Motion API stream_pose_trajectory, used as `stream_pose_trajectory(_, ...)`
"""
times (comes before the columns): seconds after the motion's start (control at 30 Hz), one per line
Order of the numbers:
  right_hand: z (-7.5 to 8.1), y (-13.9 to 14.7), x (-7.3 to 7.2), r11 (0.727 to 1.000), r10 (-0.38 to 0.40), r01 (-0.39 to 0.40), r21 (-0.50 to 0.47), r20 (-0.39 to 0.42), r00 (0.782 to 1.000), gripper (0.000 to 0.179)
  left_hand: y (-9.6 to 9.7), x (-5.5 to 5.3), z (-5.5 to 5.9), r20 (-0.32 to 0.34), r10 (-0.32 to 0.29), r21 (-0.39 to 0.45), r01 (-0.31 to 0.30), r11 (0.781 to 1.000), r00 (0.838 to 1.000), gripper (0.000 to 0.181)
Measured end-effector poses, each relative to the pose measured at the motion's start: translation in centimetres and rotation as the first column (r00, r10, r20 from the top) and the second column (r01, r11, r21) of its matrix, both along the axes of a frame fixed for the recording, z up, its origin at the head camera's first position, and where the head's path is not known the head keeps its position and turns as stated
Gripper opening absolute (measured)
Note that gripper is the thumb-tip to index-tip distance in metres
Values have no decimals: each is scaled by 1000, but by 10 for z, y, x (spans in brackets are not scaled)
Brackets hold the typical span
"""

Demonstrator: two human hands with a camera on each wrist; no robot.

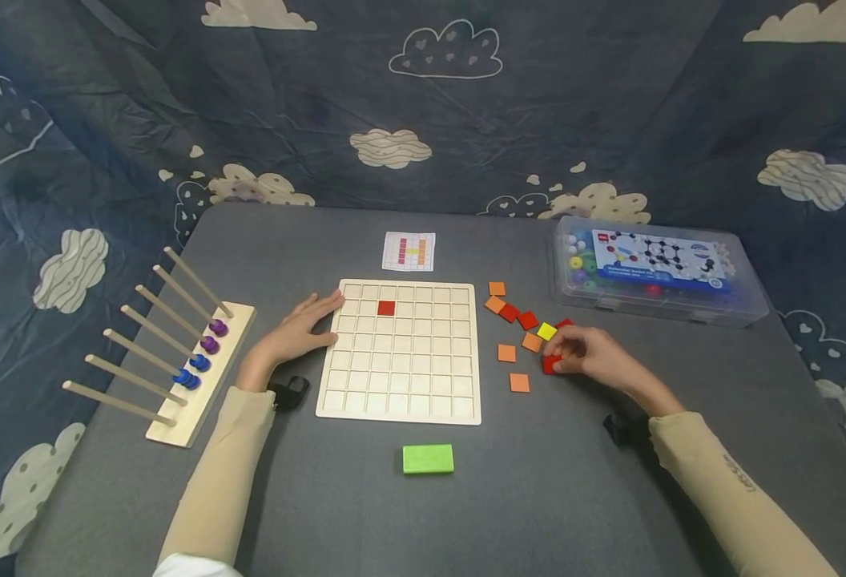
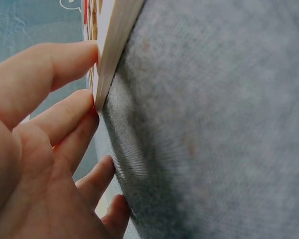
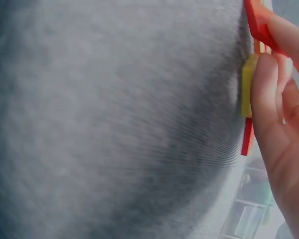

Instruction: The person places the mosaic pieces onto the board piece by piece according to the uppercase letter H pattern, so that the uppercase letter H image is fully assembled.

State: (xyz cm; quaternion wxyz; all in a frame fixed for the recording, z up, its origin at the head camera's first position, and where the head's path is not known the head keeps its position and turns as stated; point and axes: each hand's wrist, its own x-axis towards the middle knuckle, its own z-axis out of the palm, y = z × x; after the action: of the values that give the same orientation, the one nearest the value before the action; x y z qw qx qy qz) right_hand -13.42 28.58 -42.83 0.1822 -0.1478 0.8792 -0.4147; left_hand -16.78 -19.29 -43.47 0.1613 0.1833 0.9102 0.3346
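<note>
Dark blue cloth printed with pale clouds hangs all round, and in front of it a grey felt-like table [image 1: 582, 497] shows a soft, fuzzy nap in both wrist views. On it lies a square pale wooden grid board [image 1: 400, 351] with shallow square cells; 1 red tile [image 1: 386, 308] sits in its second row. The left hand [image 1: 300, 330] rests flat against the board's left edge, fingers straight, their tips touching the thin wooden rim. To the right of the board, flat square tiles in orange, red and yellow lie scattered [image 1: 509, 312]. The right hand [image 1: 587, 353] is among them, fingers curled on a red tile [image 1: 550, 365] at the table surface, just beside a yellow tile [image 1: 547, 331]; whether that red tile is lifted is hard to tell. A small pattern card [image 1: 408, 251] lies beyond the board, a green block [image 1: 428, 459] in front of it. At left stands a wooden peg rack [image 1: 199, 377] with purple and blue beads, at right a clear plastic box [image 1: 654, 272].
</note>
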Motion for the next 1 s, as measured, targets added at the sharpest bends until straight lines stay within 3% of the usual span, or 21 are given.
stream_pose_trajectory(0.37,15,-15,-12,989,-15,33,-146,116,993,18,0,0,0,3,-1,-11,1,1000,1000,68)
stream_pose_trajectory(0.63,21,-64,-35,979,35,-17,-204,81,996,17,1,0,1,6,4,0,-4,1000,1000,68)
stream_pose_trajectory(1.0,22,-140,-60,955,123,-92,-282,95,988,16,1,0,0,1,19,0,-19,1000,1000,68)
